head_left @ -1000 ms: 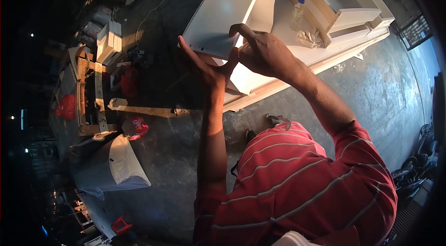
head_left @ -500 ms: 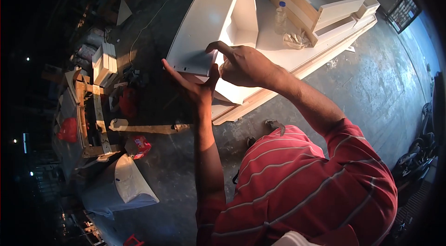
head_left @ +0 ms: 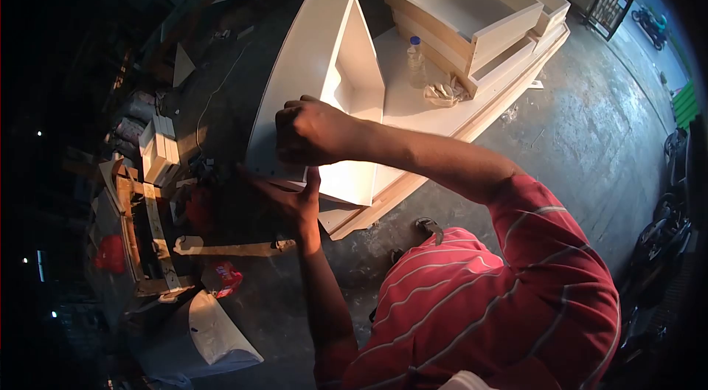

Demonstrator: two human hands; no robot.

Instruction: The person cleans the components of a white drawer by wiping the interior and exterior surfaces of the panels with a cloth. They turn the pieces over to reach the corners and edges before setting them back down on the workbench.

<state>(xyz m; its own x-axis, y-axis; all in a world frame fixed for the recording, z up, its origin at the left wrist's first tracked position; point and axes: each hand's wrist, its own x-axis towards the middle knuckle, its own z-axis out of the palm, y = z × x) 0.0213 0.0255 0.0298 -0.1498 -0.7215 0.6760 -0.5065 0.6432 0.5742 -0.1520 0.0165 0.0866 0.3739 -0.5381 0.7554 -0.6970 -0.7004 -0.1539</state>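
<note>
A white curved drawer-like box (head_left: 302, 58) stands tilted up on its side on a long white panel with a wooden edge (head_left: 413, 113). My right hand (head_left: 316, 130) is closed in front of the box's outer face near its lower end; what it holds, if anything, is hidden. Lower down, my left hand (head_left: 289, 197) is spread under the box's bottom corner, thumb up and fingers reaching left along the lower edge.
Behind on the panel are a bottle with a blue cap (head_left: 417, 62), a crumpled glove-like cloth (head_left: 446, 92) and stacked white boxes (head_left: 468, 3). A wooden frame (head_left: 151, 231) and a red bag (head_left: 222, 279) lie on the floor at left.
My right hand has moved left across the box's outer face, and its fingers have curled in. The box and panel now sit lower in the view. My left hand remains at the bottom corner.
</note>
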